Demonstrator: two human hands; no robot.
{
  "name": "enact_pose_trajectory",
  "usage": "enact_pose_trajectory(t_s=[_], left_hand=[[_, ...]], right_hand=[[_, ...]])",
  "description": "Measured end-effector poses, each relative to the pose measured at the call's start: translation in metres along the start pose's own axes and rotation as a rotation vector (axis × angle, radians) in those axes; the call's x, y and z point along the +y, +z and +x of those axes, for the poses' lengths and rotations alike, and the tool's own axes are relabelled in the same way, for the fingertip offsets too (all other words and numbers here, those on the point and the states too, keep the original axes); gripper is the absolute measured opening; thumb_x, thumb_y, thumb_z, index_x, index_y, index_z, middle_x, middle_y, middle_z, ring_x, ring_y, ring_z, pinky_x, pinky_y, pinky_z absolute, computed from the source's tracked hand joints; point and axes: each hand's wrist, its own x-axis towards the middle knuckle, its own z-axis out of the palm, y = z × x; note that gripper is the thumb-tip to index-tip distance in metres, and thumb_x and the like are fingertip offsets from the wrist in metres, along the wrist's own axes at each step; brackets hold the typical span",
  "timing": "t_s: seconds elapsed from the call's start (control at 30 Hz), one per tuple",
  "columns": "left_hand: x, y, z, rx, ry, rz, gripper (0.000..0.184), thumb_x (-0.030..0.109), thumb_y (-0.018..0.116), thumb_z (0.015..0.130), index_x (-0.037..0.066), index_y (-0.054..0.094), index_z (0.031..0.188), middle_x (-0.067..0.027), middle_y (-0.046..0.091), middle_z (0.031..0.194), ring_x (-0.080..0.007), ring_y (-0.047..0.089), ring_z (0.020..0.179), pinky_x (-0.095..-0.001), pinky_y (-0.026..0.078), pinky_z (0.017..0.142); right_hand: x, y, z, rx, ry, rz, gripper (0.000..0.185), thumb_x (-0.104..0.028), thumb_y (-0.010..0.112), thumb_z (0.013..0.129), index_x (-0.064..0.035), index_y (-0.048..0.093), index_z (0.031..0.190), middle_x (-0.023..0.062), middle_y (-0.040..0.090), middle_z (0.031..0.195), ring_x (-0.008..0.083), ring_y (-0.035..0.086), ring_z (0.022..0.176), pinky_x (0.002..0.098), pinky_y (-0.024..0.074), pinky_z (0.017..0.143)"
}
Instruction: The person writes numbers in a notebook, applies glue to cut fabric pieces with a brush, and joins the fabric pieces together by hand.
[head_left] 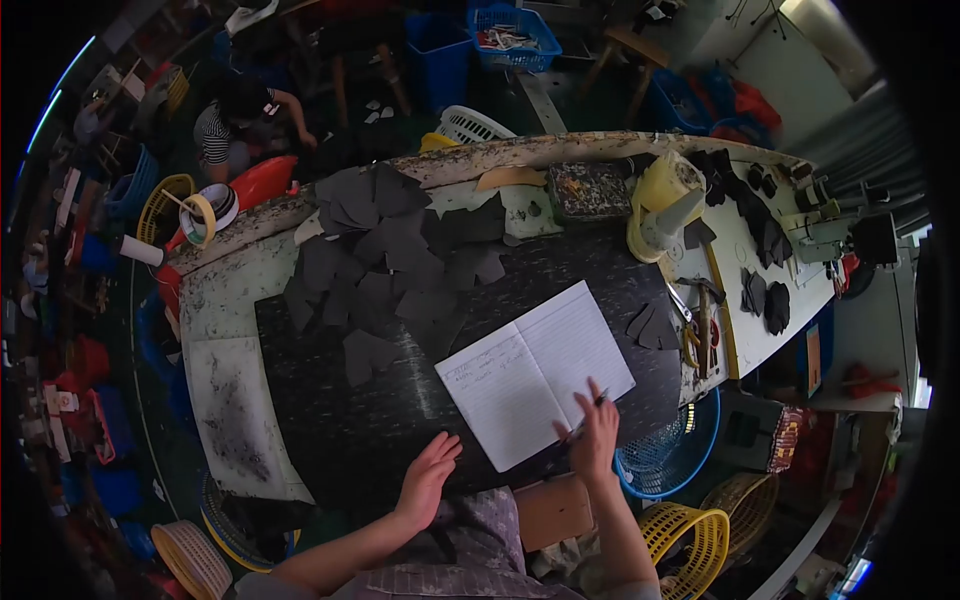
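Note:
An open lined notebook (540, 375) lies tilted on the black table mat (400, 450), with handwriting on its left page. My right hand (594, 440) is over the lower edge of the right page. A dark pen (601, 400) is in its grip, though most of it is hidden by the fingers. My left hand (431, 478) rests near the front edge of the mat, left of the notebook, fingers stretched and holding nothing. Beyond the notebook, a heap of dark cut pieces (385, 235) spreads over the mat.
A yellow container (665, 190) with a pale cone-shaped nozzle stands at the back right. Scissors (682, 305) and other hand tools lie on the right side. Blue (680, 460) and yellow baskets (685, 545) stand below the table's right edge. Another person (235, 125) sits at the far left.

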Motion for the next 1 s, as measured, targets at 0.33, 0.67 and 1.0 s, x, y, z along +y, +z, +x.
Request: enact_pose_trajectory(t_s=[0.33,0.67,1.0], left_hand=[[-0.006,0.045,0.021,-0.002,-0.181,-0.069,0.037,0.022,0.053,0.097,0.003,0.053,0.128,-0.0078,0.052,0.129,-0.0230,0.048,0.124,-0.0415,0.023,0.114],[-0.019,0.117,0.079,0.089,0.398,0.423,0.067,-0.002,0.062,0.091,0.009,0.033,0.150,-0.0124,0.019,0.159,-0.0204,0.046,0.132,-0.0337,0.046,0.098],[0.045,0.075,0.058,-0.067,0.336,0.959,0.030,0.025,0.059,0.098,0.001,0.064,0.117,-0.0021,0.068,0.101,-0.0193,0.064,0.087,-0.0411,0.051,0.075]], right_hand=[[0.037,-0.021,0.034,-0.254,0.014,0.118,0.053,-0.015,0.081,0.073,-0.0090,0.055,0.119,0.0136,0.061,0.117,0.0365,0.060,0.102,0.0418,0.0516,0.083],[0.082,-0.002,0.039,-0.071,0.457,0.944,0.037,-0.014,0.065,0.092,-0.0009,0.051,0.123,0.0153,0.062,0.109,0.0253,0.061,0.101,0.0346,0.0468,0.090],[0.028,0.025,0.043,-0.392,0.382,0.998,0.031,0.005,0.068,0.082,-0.0030,0.055,0.109,0.0035,0.060,0.097,0.0111,0.055,0.089,0.0245,0.0439,0.084]])
